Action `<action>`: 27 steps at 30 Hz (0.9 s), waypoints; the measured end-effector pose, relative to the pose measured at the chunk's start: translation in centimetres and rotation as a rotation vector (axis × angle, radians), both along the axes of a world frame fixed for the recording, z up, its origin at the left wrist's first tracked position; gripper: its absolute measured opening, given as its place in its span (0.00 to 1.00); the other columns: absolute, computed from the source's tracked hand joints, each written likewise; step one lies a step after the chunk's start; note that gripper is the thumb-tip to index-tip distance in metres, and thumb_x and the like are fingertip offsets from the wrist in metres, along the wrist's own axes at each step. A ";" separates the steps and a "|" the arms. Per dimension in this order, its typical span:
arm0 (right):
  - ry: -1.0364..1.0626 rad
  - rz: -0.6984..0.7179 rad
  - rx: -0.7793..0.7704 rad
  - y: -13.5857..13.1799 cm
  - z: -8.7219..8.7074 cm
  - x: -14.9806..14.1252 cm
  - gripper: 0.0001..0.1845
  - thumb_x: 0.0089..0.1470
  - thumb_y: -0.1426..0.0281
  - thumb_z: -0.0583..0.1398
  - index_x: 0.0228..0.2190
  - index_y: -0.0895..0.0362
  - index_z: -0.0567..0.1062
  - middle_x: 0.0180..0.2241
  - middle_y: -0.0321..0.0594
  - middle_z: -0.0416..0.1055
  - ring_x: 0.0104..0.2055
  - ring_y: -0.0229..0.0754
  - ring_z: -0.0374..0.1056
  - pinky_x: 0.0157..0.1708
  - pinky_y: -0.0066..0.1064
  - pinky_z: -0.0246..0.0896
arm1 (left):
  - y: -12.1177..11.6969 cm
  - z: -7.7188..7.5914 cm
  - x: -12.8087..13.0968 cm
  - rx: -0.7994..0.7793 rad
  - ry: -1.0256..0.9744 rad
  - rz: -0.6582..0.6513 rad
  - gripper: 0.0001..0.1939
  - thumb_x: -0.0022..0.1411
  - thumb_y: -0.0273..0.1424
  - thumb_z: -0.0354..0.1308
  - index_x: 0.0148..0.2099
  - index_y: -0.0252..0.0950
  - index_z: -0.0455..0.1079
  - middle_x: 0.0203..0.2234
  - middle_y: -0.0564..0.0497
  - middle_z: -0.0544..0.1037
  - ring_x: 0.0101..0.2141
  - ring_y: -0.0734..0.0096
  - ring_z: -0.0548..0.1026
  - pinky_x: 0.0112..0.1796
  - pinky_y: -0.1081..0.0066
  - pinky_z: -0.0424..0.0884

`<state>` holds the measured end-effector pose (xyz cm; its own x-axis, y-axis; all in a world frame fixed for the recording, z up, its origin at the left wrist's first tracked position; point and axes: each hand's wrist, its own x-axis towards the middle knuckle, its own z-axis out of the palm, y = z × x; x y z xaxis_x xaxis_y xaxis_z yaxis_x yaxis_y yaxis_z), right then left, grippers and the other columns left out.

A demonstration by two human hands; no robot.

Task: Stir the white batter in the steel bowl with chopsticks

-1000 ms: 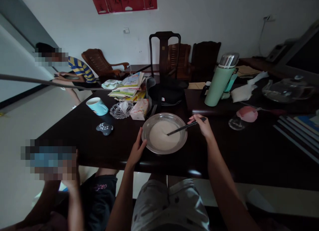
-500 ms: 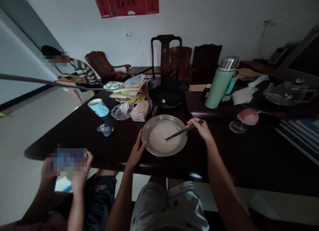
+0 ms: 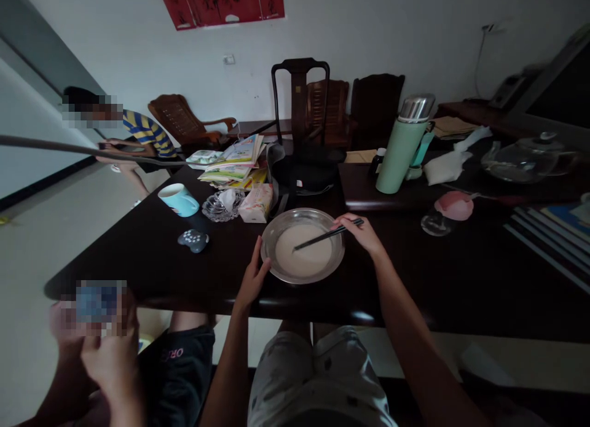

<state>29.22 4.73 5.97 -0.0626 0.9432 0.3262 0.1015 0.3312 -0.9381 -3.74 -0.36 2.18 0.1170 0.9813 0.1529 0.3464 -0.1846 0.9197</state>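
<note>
A round metal bowl (image 3: 338,258) stands on the dark table near its front edge, with a pale, creamy liquid (image 3: 306,261) in it. My left hand (image 3: 253,276) grips the bowl's left side, thumb at the rim and fingers along the outer wall. Closed around a pair of dark chopsticks (image 3: 322,235), my right hand (image 3: 359,231) is at the bowl's right rim. The chopsticks slant down to the left, and their tips are in the liquid.
Behind the bowl are a tissue box (image 3: 256,203), a glass dish (image 3: 222,207) and a black bag (image 3: 304,172). A blue mug (image 3: 177,199) and a game controller (image 3: 193,240) lie left. Rightward stand a green flask (image 3: 401,150) and a pink-lidded jar (image 3: 449,212). Another person's hands (image 3: 104,341) are at lower left.
The chopstick tips have moved left through the liquid, and my right hand has shifted slightly left with them. My left hand stays on the bowl. The neighbour's hands have moved left and down.
</note>
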 end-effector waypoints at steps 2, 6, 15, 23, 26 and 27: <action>0.011 -0.060 0.022 0.1 0.0 0.0 0.21 0.53 0.49 0.61 0.31 0.54 0.79 0.31 0.40 0.81 0.37 0.47 0.77 0.44 0.38 0.67 | 0.0 0.0 0.0 -0.003 -0.008 -0.003 0.41 0.65 0.51 0.50 0.72 0.40 0.42 0.70 0.49 0.44 0.68 0.60 0.42 0.66 0.60 0.41; 0.045 -0.191 0.023 0.2 -0.3 1.0 0.21 0.57 0.51 0.58 0.30 0.54 0.79 0.25 0.39 0.80 0.32 0.45 0.76 0.40 0.37 0.67 | -0.1 0.0 0.0 0.001 -0.014 0.001 0.41 0.64 0.51 0.50 0.72 0.41 0.43 0.70 0.49 0.45 0.68 0.59 0.43 0.66 0.59 0.42; 0.016 -0.079 -0.004 0.3 -0.3 0.4 0.21 0.54 0.49 0.60 0.31 0.54 0.79 0.31 0.41 0.81 0.38 0.47 0.76 0.43 0.38 0.67 | 0.0 0.0 0.0 0.013 -0.009 0.004 0.40 0.65 0.50 0.50 0.72 0.42 0.43 0.70 0.50 0.46 0.68 0.59 0.45 0.65 0.58 0.44; -0.035 0.063 -0.041 0.2 -0.3 0.0 0.21 0.55 0.50 0.59 0.30 0.54 0.80 0.31 0.40 0.81 0.37 0.47 0.76 0.42 0.37 0.67 | -0.1 0.2 0.0 -0.009 -0.016 0.006 0.41 0.64 0.51 0.50 0.72 0.39 0.43 0.70 0.48 0.45 0.68 0.60 0.43 0.66 0.60 0.42; -0.016 0.008 -0.006 0.2 -0.2 0.0 0.20 0.55 0.51 0.60 0.31 0.54 0.80 0.33 0.40 0.81 0.39 0.47 0.76 0.44 0.37 0.67 | 0.0 0.1 0.0 -0.002 -0.008 0.007 0.42 0.65 0.51 0.50 0.72 0.39 0.42 0.70 0.48 0.44 0.68 0.60 0.42 0.66 0.61 0.42; 0.002 -0.046 -0.003 0.2 -0.2 0.2 0.20 0.55 0.51 0.59 0.31 0.54 0.79 0.31 0.40 0.81 0.38 0.47 0.76 0.43 0.37 0.67 | 0.0 0.0 -0.1 -0.002 -0.005 0.007 0.42 0.64 0.51 0.50 0.72 0.38 0.42 0.70 0.47 0.44 0.68 0.60 0.42 0.66 0.61 0.41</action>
